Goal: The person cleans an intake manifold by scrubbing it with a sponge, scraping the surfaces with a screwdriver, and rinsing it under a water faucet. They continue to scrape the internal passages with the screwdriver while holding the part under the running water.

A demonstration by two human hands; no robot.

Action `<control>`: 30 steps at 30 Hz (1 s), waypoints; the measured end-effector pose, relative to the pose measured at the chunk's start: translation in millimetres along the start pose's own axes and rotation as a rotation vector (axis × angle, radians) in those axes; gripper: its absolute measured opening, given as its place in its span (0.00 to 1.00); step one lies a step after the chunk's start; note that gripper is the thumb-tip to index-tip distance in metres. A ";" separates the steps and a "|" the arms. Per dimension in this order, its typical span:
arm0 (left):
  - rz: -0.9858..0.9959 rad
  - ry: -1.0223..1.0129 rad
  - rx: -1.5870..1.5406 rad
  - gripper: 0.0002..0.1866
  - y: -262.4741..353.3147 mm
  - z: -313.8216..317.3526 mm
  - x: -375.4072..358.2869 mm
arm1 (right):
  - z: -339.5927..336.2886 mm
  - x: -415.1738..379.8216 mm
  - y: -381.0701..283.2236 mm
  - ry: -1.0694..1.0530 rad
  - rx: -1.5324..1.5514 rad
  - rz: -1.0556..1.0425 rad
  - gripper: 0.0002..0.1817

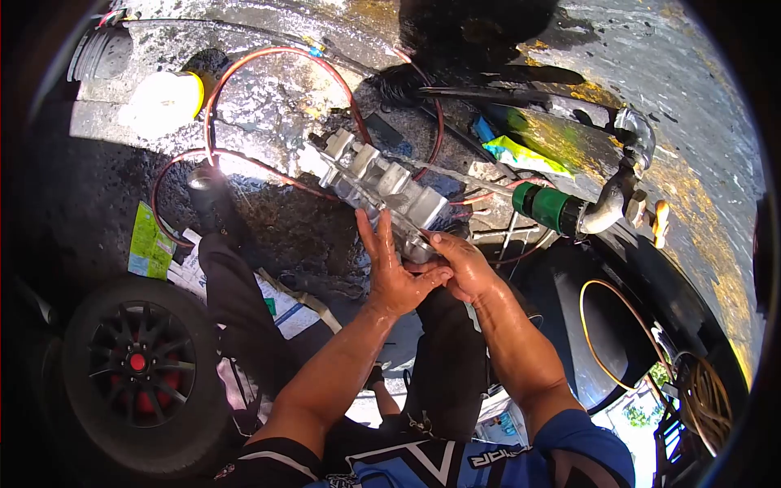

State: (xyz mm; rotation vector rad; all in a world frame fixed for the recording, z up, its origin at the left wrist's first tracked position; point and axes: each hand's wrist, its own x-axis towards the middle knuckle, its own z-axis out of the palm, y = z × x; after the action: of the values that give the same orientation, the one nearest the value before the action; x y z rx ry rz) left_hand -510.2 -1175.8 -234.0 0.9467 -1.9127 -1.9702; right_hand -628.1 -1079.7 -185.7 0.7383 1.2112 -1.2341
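A long grey cast-metal engine part (399, 189) with several blocky raised sections is held up in front of my body, tilted across the view. My left hand (399, 272) grips its lower side, with fingers lying along the metal and the thumb pointing right. On the near right end, my right hand (465, 267) is closed around the part, and its fingertips are partly hidden. The two hands almost meet beneath it. Both forearms look wet.
A red hose (281, 50) loops over the wet, stained ground. To the left are a wheel (138, 363) and a white bucket (167, 102) with a yellow rim. A green-and-black cylindrical fitting (549, 210) on a metal pipe stands right, near a bright green packet (529, 154).
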 end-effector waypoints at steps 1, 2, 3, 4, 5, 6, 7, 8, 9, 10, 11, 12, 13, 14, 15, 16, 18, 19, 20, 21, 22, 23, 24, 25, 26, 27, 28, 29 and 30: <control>0.047 0.019 0.075 0.66 -3.1 -1.6 1.1 | -5.1 0.7 0.9 -0.035 0.013 0.056 0.27; 0.093 0.043 0.151 0.68 -9.4 -6.4 3.5 | -10.7 3.4 -0.1 -0.074 0.023 0.112 0.27; 0.141 0.071 0.228 0.70 -16.9 -9.3 6.9 | -17.5 8.0 -6.2 -0.137 -0.088 0.126 0.26; 0.149 0.035 0.215 0.70 -22.0 -10.2 9.9 | -27.2 13.5 -15.1 -0.197 -0.197 0.145 0.26; 0.152 -0.009 0.203 0.70 -23.6 -12.7 11.7 | -39.0 19.3 -22.4 -0.255 -0.300 0.168 0.26; 0.151 -0.056 0.191 0.71 -24.0 -14.9 10.7 | -58.3 34.4 -34.0 -0.320 -0.305 0.126 0.24; 0.160 -0.053 0.253 0.68 -11.9 -13.8 12.4 | -68.3 51.8 -47.2 -0.181 -0.322 -0.004 0.21; 0.169 -0.026 0.258 0.67 -12.4 -10.9 11.6 | -76.0 73.9 -56.1 -0.016 -0.159 -0.023 0.14; 0.178 -0.001 0.262 0.66 -15.1 -7.3 8.7 | -111.3 110.2 -55.9 0.089 -0.258 -0.144 0.10; 0.180 0.015 0.263 0.65 -18.4 -2.4 4.6 | -120.1 132.6 -65.7 0.240 -0.365 -0.221 0.07; 0.175 0.034 0.241 0.65 -22.6 2.8 1.9 | -152.2 172.4 -66.1 0.375 -0.504 -0.329 0.05; 0.174 0.045 0.244 0.65 -25.1 8.1 -0.5 | -211.9 220.4 -66.4 0.448 -0.789 -0.482 0.07; 0.175 0.062 0.251 0.65 -26.0 12.3 -3.1 | -199.3 219.7 -80.5 0.690 -1.023 -0.439 0.10; 0.176 0.085 0.261 0.65 -26.8 17.2 -4.0 | -238.8 250.7 -84.9 0.856 -1.343 -0.483 0.13; 0.180 0.107 0.244 0.65 -27.5 20.7 -3.6 | -258.2 265.4 -92.5 0.928 -1.436 -0.427 0.14; 0.184 0.128 0.224 0.66 -29.1 22.9 -4.1 | -271.7 281.6 -99.7 1.002 -1.443 -0.371 0.18; 0.185 0.161 0.223 0.66 -30.0 23.8 -1.4 | -285.7 302.0 -116.0 1.017 -1.524 -0.420 0.25; 0.176 0.177 0.228 0.66 -29.5 23.1 -1.5 | -295.0 313.2 -123.8 1.023 -1.655 -0.355 0.28; 0.171 0.192 0.230 0.65 -28.0 20.5 0.1 | -297.0 318.2 -131.8 0.930 -1.838 -0.303 0.31; 0.174 0.208 0.233 0.65 -28.6 20.4 3.0 | -299.6 325.3 -134.3 0.960 -1.804 -0.313 0.29; 0.173 0.222 0.211 0.65 -29.6 20.8 4.7 | -301.1 332.3 -137.4 0.992 -1.770 -0.321 0.28; 0.172 0.234 0.188 0.64 -30.7 20.8 5.4 | -350.0 367.5 -148.5 0.792 -2.183 -0.203 0.26; 0.167 0.243 0.164 0.64 -30.4 19.7 5.8 | -395.5 401.6 -153.7 0.540 -2.574 -0.061 0.24; 0.166 0.238 0.172 0.63 -28.5 17.3 8.9 | -368.1 388.5 -154.8 0.480 -2.543 -0.114 0.21; 0.153 0.228 0.169 0.63 -27.0 15.8 9.8 | -343.8 374.8 -150.3 0.681 -2.316 -0.161 0.20; 0.143 0.217 0.162 0.63 -24.8 12.6 10.9 | -321.5 360.6 -146.2 0.865 -2.074 -0.201 0.20; 0.139 0.206 0.160 0.63 -25.4 12.9 11.6 | -317.6 360.0 -145.8 1.023 -1.816 -0.243 0.20; 0.141 0.209 0.170 0.63 -27.2 13.4 12.0 | -311.7 360.5 -147.9 1.024 -1.874 -0.255 0.19; 0.141 0.203 0.178 0.63 -28.5 13.5 11.9 | -305.7 361.5 -148.7 1.010 -1.843 -0.375 0.18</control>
State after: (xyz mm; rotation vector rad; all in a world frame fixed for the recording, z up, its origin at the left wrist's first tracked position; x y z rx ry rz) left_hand -519.7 -1168.5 -265.5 0.9849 -2.0023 -1.5823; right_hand -892.3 -938.7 -581.3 -0.4221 2.6039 0.4919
